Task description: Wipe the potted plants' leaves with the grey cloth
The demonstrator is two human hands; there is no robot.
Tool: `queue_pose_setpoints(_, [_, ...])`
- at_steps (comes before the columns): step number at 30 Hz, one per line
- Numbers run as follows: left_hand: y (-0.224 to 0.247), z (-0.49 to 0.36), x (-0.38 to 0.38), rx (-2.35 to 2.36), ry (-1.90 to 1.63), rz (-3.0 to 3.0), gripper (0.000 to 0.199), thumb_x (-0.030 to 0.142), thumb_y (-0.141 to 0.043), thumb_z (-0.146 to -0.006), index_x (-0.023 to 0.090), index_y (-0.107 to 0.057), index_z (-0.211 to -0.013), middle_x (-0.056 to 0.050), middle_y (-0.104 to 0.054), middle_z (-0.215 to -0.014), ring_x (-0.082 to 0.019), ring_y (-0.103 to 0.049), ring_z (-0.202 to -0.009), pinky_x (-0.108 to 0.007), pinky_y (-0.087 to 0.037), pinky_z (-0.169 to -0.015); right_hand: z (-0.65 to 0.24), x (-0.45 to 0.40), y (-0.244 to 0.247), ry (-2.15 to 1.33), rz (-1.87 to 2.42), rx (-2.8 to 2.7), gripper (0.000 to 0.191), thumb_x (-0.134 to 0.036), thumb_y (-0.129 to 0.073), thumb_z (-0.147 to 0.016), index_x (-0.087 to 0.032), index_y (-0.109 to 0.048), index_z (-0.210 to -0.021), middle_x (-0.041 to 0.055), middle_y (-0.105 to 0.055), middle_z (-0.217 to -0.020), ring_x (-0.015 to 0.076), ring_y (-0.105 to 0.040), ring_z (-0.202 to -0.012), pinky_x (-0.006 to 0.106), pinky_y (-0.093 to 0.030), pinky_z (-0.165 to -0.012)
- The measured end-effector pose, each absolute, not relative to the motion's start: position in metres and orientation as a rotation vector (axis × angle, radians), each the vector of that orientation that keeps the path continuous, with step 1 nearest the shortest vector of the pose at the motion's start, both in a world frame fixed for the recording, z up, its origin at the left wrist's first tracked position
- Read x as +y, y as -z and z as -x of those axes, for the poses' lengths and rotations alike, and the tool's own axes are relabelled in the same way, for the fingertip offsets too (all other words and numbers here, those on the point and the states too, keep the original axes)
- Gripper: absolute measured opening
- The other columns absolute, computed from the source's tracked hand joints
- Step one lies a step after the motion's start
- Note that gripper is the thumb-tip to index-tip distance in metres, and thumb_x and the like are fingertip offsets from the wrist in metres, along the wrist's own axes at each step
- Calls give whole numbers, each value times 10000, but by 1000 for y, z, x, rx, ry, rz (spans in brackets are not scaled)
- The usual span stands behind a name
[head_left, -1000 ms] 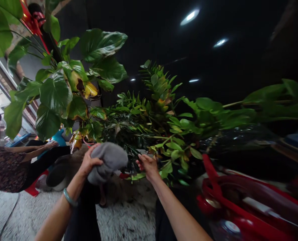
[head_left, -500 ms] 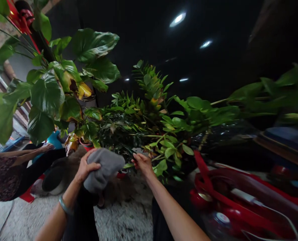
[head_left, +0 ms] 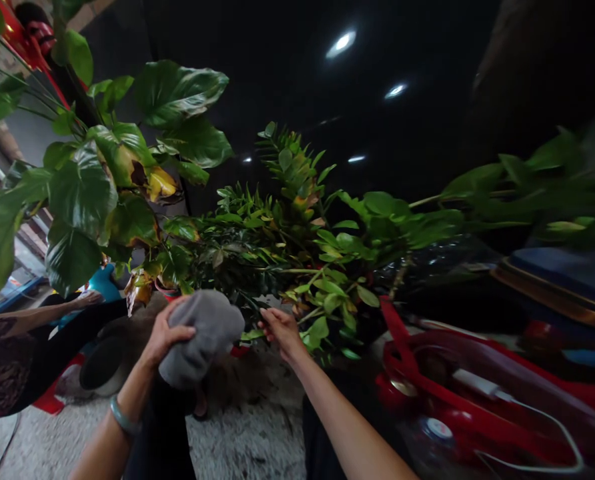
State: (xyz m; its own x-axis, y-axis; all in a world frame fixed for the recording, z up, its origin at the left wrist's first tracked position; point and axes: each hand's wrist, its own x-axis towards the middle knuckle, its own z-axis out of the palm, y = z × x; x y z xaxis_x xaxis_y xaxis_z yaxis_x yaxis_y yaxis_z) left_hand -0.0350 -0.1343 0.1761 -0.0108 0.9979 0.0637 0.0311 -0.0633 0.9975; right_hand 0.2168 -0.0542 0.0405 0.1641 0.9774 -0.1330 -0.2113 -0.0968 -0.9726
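Note:
My left hand point(head_left: 165, 340), with a bangle on the wrist, grips a bunched grey cloth point(head_left: 205, 337), its thumb pressed on the near side. To its right, my right hand point(head_left: 280, 331) has thumb and fingers pinched at the tip of a dark green leaf point(head_left: 247, 301), which reaches down from a dense leafy plant point(head_left: 242, 250). Lighter green leaves point(head_left: 330, 293) hang just right of that hand. The cloth and the pinched leaf look apart.
A large-leaved plant point(head_left: 85, 190) rises at left. Beyond it, a person in patterned clothing point(head_left: 2, 360) sits near a dark pot point(head_left: 102, 367). At right stand a red bag point(head_left: 417, 373) with a white device and cable point(head_left: 477, 385) and a bottle cap point(head_left: 438, 429). Behind is a dark glossy wall point(head_left: 277, 60).
The view has shifted slightly, so the surroundings sit a little further left. The grey cloth looks more rounded over my left hand. My right hand keeps its pinch on the leaf.

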Motion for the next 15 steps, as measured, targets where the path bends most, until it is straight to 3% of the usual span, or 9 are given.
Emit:
queue_pose_setpoints(3, [-206, 35, -113, 1220, -1554, -1245, 829, 357, -876, -530, 191, -650, -1310, -89, -723, -1241, -338, -652, -1179, -395, -515, -1019, -213, -54, -41, -1250, 1216, -885, 418, -632, -655, -576, -232, -535, -607, -10, -606, -514, 104, -447, -409, 216, -299, -380])
queue_pose_setpoints(5, [-201, 27, -99, 1267, -1592, -1195, 835, 380, -863, -556, 180, -623, -1331, -99, -716, -1248, -330, -646, -1189, -402, -503, -1033, -210, -53, -41, -1255, 1218, -894, 418, -635, -645, -577, -234, -528, -612, -13, -601, -514, 103, -446, -407, 216, -301, -379])
queue_pose_setpoints(11, [-127, 18, -116, 1366, -1022, -1131, 651, 255, -890, -425, 206, -752, -1059, -75, -763, -965, -348, -697, -957, -455, -545, -893, -209, -51, -38, -1287, 1257, -999, 313, -519, -633, -667, -222, -565, -595, -15, -613, -500, 107, -482, -393, 210, -296, -380])
queue_pose_setpoints(15, [-156, 29, -131, 1175, -989, -1235, 656, 264, -878, -482, 255, -763, -1128, -54, -773, -1043, -352, -692, -1016, -456, -525, -947, -209, -55, -36, -1335, 1285, -1166, 269, -341, -665, -682, -207, -556, -476, -31, -559, -415, 90, -450, -356, 205, -283, -388])
